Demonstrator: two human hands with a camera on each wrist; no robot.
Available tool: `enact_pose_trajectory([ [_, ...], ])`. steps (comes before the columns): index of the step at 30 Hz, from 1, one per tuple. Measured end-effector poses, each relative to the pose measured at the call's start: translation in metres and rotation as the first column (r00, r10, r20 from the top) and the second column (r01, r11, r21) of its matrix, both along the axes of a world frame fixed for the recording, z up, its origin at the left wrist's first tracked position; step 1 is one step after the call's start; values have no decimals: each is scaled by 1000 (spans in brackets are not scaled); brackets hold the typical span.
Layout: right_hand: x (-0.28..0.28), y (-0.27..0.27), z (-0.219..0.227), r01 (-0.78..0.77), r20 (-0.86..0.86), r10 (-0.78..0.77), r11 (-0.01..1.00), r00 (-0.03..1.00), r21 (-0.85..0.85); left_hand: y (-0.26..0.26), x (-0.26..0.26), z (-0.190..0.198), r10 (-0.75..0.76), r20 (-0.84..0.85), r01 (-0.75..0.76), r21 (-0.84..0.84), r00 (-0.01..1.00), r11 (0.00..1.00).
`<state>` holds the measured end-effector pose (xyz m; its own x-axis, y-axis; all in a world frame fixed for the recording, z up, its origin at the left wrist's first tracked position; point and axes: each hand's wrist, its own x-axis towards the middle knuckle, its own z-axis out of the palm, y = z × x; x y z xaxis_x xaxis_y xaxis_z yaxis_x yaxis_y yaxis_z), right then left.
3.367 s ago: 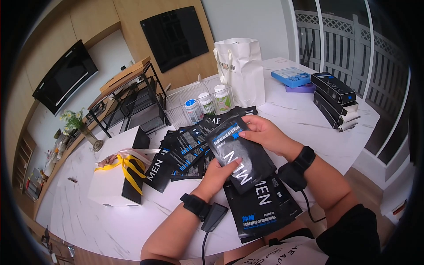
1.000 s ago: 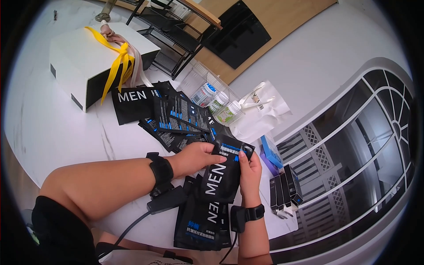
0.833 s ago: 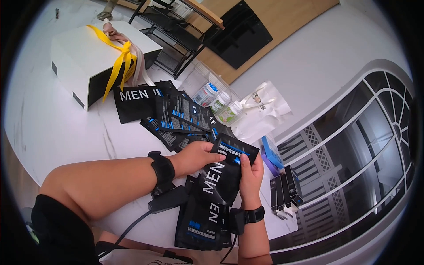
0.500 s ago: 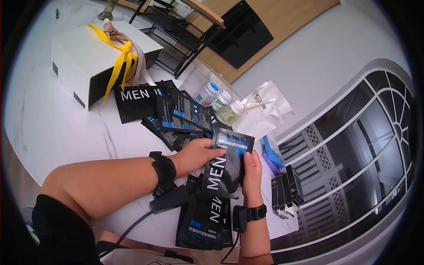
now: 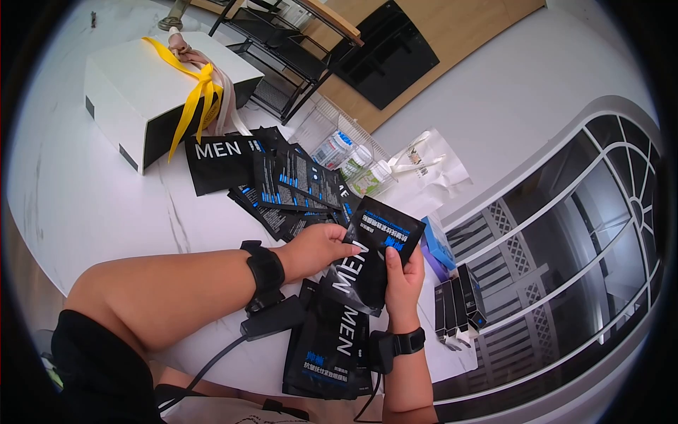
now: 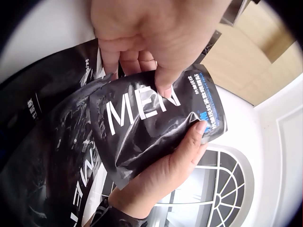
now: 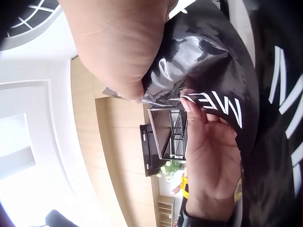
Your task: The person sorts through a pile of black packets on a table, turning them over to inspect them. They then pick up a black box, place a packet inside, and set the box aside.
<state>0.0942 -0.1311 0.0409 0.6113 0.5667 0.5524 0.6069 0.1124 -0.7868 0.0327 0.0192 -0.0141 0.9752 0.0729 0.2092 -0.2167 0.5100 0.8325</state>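
Both hands hold one black MEN packet [image 5: 378,244], tilted above the near part of the table. At its left edge the left hand [image 5: 318,251] pinches it, thumb across the front. My right hand [image 5: 405,286] grips its right side, thumb near the blue print. The left wrist view shows the left thumb on the white letters of the packet [image 6: 142,118] and the right hand [image 6: 165,175] below. In the right wrist view the packet [image 7: 189,61] bulges between the hands. Below it lies a stack of similar packets [image 5: 328,367], partly covered.
More black packets [image 5: 296,184] lie spread beyond the left hand. A white box [image 5: 134,85] with a yellow ribbon [image 5: 189,113] stands far left. Behind are bottles [image 5: 353,162] in a clear bin and a white paper bag [image 5: 431,169]. Black boxes [image 5: 459,304] and a blue box [image 5: 438,244] sit right.
The view has turned since the oldest frame. Over the last second the held packet has tilted back and forth, its upper end now farther right; both hands keep their hold.
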Motion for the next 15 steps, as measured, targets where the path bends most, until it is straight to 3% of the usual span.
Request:
enact_pose_trajectory([
  [5,14,-4,-1,78,-22,-80,994,997,-77,-1,11,-8,-27,13,26,31,1000,999],
  [12,-7,2,2,22,71,-23,1000,997,17,1,-2,2,-17,-8,17,12,1000,1000],
  [15,5,0,0,100,37,-100,995,994,5,0,8,-6,-39,16,39,4,999,999],
])
